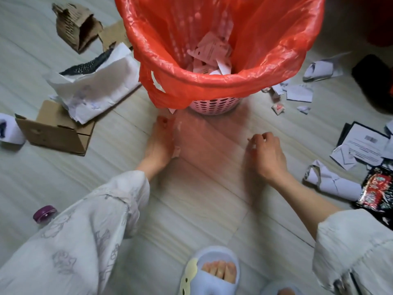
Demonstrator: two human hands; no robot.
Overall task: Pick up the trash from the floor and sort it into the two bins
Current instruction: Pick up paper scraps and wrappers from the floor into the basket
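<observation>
A pink perforated bin (214,105) lined with a red plastic bag (265,39) stands straight ahead, with torn paper scraps (212,54) inside. Just in front of it, low over the floor, my left hand (159,143) grips the crumpled edge of a thin clear plastic film (177,149). The film is faint and looks stretched to the right. My right hand (266,155) has its fingers curled and pinched, apparently on the film's other edge. No second bin is in view.
On the left lie a torn cardboard box (55,130), a white paper bag (95,86), crumpled brown cardboard (74,26) and a purple-capped bottle (44,213). On the right are paper scraps (297,92), printed sheets (365,145), a paper roll (331,182) and a red-black wrapper (376,190). My slippered foot (212,273) is below.
</observation>
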